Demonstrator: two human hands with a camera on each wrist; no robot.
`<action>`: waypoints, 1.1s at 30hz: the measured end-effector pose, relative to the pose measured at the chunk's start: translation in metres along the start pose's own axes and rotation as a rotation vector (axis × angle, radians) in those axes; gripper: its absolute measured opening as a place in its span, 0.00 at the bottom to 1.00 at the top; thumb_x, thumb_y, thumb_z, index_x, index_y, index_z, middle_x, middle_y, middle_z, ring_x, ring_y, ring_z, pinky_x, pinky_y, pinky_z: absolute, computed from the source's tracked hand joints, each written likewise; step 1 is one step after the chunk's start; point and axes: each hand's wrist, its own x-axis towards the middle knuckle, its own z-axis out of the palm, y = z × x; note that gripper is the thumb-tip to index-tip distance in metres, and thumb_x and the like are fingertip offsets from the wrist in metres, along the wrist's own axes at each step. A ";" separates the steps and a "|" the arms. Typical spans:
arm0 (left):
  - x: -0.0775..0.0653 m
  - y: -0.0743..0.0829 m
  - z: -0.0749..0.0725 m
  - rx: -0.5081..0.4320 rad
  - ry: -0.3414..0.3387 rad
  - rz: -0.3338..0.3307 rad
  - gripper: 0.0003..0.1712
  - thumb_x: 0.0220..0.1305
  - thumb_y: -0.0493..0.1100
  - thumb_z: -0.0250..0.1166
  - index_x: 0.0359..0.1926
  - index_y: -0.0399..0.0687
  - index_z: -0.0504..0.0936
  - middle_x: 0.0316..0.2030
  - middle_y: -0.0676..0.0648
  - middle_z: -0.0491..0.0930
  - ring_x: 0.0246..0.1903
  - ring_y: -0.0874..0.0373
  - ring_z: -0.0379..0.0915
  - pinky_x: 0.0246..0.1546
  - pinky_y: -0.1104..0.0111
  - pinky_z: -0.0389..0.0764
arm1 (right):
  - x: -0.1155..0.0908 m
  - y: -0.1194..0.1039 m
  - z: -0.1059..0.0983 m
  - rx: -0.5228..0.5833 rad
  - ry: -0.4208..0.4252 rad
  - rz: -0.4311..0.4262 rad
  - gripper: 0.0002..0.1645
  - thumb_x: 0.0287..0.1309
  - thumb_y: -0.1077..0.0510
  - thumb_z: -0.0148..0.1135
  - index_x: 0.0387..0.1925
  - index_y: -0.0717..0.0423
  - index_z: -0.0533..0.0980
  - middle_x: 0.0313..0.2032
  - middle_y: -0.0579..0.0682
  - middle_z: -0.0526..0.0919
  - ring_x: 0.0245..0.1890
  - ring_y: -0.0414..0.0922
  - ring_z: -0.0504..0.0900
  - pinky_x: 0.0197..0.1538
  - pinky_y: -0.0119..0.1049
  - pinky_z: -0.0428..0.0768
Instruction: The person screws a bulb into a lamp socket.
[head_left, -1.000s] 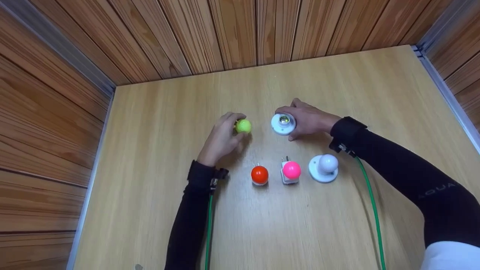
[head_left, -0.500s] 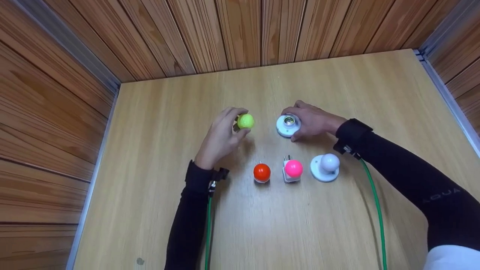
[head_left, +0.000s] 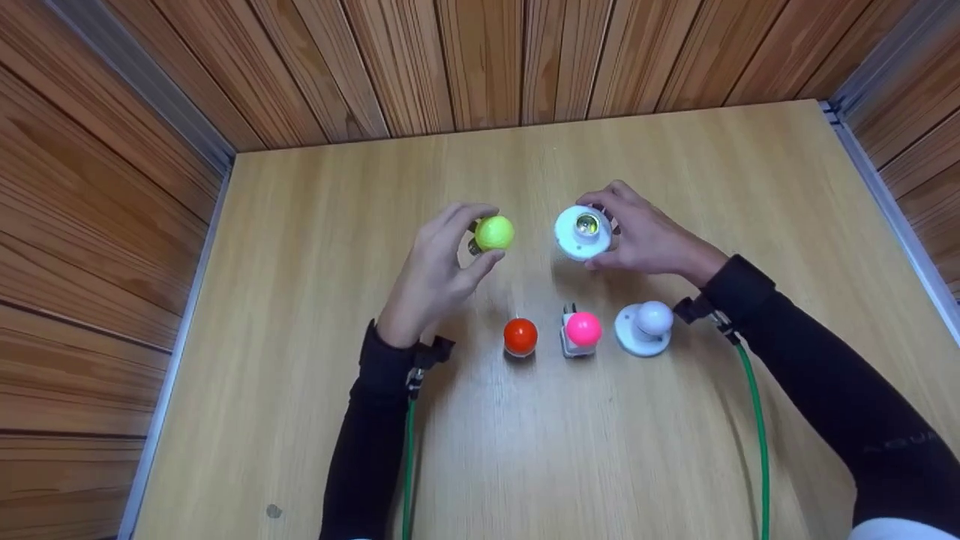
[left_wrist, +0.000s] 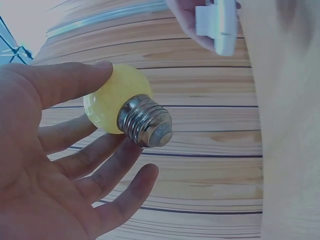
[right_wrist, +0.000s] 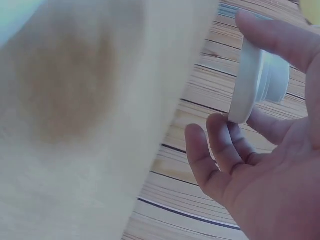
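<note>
My left hand [head_left: 439, 274] pinches a yellow-green light bulb [head_left: 495, 233] by its round globe, above the table. In the left wrist view the bulb's metal screw base [left_wrist: 145, 122] points away from the palm, free of the fingers. To the right, my right hand [head_left: 652, 232] grips a white round lamp holder [head_left: 574, 238] by the edge of its disc. Its socket opening [head_left: 587, 224] faces up toward the head camera, with nothing in it. From the side, the right wrist view shows the lamp holder's disc [right_wrist: 246, 82] between thumb and fingers. Bulb and lamp holder are apart.
Nearer me stand a red bulb [head_left: 520, 336], a pink bulb [head_left: 583, 328] on a white plug-in socket, and a white bulb [head_left: 654, 318] in another white round lamp holder [head_left: 637, 343]. Wood-panelled walls [head_left: 480, 67] enclose the wooden table [head_left: 510, 450]. Green cables [head_left: 759, 435] trail from both wrists.
My right hand has lifted the lamp holder off the table and tilted it. My left hand has raised the yellow-green bulb slightly and turned it, so its screw base shows more.
</note>
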 end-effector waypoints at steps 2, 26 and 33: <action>-0.002 0.003 -0.001 -0.007 0.005 0.010 0.26 0.69 0.42 0.73 0.65 0.41 0.80 0.59 0.42 0.85 0.56 0.50 0.82 0.64 0.61 0.84 | -0.008 -0.005 0.000 0.017 0.046 -0.018 0.52 0.51 0.60 0.83 0.74 0.54 0.66 0.62 0.58 0.71 0.63 0.56 0.73 0.63 0.54 0.79; -0.010 0.033 -0.002 -0.354 0.180 0.208 0.29 0.65 0.37 0.75 0.64 0.32 0.79 0.56 0.37 0.85 0.50 0.52 0.85 0.51 0.66 0.90 | -0.064 -0.044 0.004 0.125 0.350 -0.294 0.55 0.40 0.67 0.88 0.72 0.57 0.74 0.60 0.61 0.72 0.54 0.37 0.72 0.54 0.26 0.74; -0.011 0.038 0.003 -0.455 0.157 0.268 0.30 0.64 0.30 0.72 0.65 0.27 0.76 0.57 0.33 0.81 0.53 0.49 0.86 0.58 0.62 0.91 | -0.069 -0.052 0.007 0.102 0.341 -0.328 0.55 0.40 0.66 0.88 0.73 0.56 0.73 0.60 0.61 0.72 0.55 0.38 0.72 0.55 0.28 0.74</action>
